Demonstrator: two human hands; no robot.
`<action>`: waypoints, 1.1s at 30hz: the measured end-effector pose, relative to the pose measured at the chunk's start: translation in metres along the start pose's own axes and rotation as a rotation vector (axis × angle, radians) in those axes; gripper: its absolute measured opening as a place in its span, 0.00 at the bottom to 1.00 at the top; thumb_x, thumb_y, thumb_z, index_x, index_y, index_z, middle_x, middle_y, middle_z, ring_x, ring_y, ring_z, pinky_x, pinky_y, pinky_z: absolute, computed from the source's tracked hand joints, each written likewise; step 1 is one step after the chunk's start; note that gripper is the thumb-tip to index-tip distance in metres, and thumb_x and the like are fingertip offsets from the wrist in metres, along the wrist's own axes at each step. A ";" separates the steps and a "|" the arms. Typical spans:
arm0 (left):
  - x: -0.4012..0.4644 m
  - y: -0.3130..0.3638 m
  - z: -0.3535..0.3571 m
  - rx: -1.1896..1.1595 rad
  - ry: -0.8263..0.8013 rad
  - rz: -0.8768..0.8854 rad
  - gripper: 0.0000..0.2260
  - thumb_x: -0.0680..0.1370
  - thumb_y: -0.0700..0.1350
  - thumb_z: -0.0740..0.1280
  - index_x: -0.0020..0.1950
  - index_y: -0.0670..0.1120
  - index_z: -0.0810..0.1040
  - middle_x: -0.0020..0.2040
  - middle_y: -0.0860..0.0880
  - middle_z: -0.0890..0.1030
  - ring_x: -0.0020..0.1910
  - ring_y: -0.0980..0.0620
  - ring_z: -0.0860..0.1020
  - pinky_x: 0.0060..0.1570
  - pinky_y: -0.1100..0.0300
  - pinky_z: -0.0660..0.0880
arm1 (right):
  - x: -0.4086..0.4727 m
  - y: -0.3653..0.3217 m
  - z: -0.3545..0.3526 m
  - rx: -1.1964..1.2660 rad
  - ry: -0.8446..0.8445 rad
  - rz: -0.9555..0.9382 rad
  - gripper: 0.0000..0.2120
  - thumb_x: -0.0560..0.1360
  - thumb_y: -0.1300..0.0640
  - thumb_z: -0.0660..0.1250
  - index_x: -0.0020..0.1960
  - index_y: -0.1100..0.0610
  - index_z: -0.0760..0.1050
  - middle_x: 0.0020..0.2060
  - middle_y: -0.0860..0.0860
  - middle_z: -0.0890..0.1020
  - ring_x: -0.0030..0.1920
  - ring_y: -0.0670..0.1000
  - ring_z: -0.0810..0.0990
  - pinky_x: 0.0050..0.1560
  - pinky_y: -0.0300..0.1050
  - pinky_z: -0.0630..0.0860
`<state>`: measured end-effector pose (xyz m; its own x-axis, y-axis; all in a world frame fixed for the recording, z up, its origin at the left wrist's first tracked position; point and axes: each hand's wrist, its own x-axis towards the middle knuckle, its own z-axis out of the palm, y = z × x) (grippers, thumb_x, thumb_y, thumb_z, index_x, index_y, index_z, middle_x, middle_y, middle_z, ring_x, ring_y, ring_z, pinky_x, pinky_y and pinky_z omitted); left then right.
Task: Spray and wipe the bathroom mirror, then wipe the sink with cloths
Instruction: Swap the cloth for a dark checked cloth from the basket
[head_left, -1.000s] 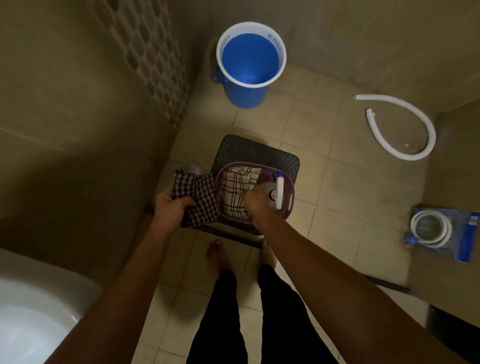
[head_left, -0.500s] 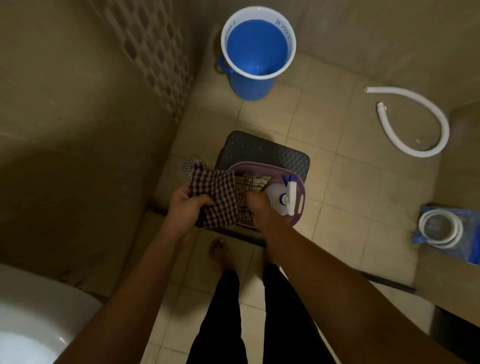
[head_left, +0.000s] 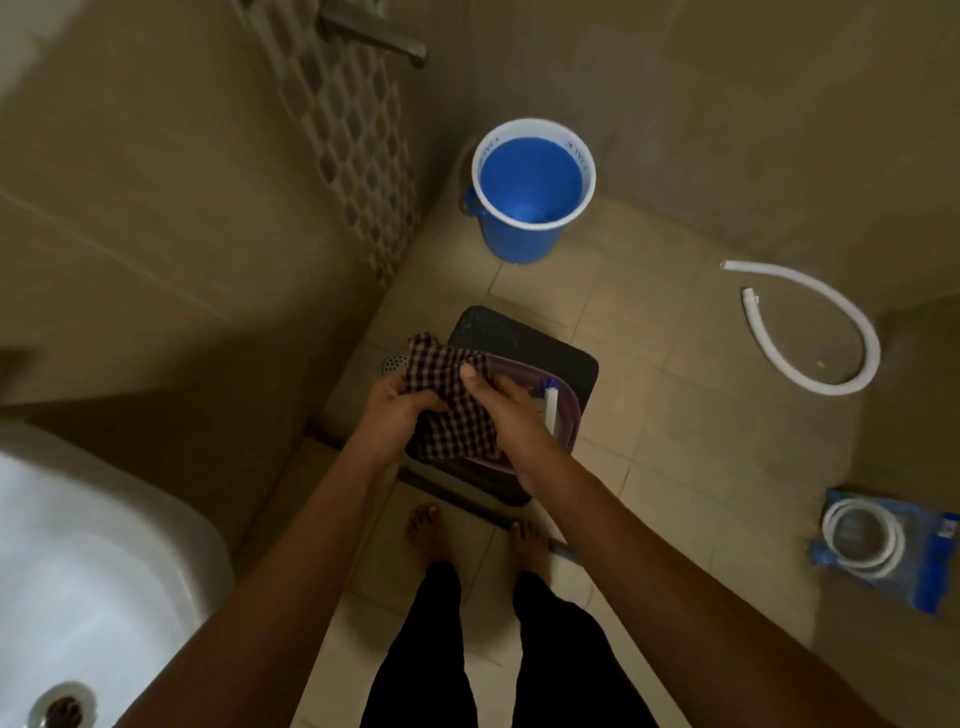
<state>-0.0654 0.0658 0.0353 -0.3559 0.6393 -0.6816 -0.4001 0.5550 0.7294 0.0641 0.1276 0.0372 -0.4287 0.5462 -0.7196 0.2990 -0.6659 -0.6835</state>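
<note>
Cloth (head_left: 448, 400) over half-hidden basket (head_left: 563, 402)

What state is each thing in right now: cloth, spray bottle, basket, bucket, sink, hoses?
Checked cloth: held by left hand and right hand, above the basket.
Spray bottle: in the purple basket.
Blue bucket: upright.
Sink: empty.
Loose white hose: curled on floor.
Bagged hose: coiled, packaged.

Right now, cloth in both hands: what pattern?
Dark purple-and-white check, cloth, clearest in the head view.
</note>
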 end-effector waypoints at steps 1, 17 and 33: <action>-0.008 0.001 0.003 -0.030 -0.008 0.005 0.11 0.74 0.31 0.64 0.50 0.43 0.82 0.49 0.45 0.85 0.54 0.43 0.82 0.50 0.50 0.78 | -0.005 -0.004 -0.003 0.020 -0.047 0.010 0.29 0.68 0.35 0.69 0.64 0.48 0.74 0.59 0.48 0.80 0.59 0.52 0.79 0.62 0.54 0.77; -0.161 0.031 -0.012 -0.067 0.364 0.392 0.03 0.76 0.39 0.71 0.45 0.39 0.83 0.42 0.44 0.86 0.41 0.49 0.84 0.42 0.56 0.81 | -0.096 -0.040 0.027 0.062 -0.451 -0.014 0.13 0.77 0.59 0.68 0.61 0.58 0.78 0.57 0.56 0.84 0.55 0.56 0.83 0.51 0.51 0.80; -0.315 -0.005 -0.148 -0.213 0.788 0.687 0.25 0.75 0.54 0.72 0.36 0.32 0.72 0.31 0.39 0.73 0.32 0.47 0.69 0.34 0.54 0.66 | -0.208 -0.001 0.199 -0.005 -0.946 0.142 0.22 0.72 0.60 0.73 0.64 0.63 0.76 0.60 0.61 0.81 0.58 0.61 0.81 0.53 0.54 0.80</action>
<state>-0.0759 -0.2172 0.2378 -0.9766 0.2131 -0.0295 -0.0185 0.0532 0.9984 -0.0170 -0.0861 0.2119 -0.8988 -0.1784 -0.4005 0.4042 -0.6910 -0.5993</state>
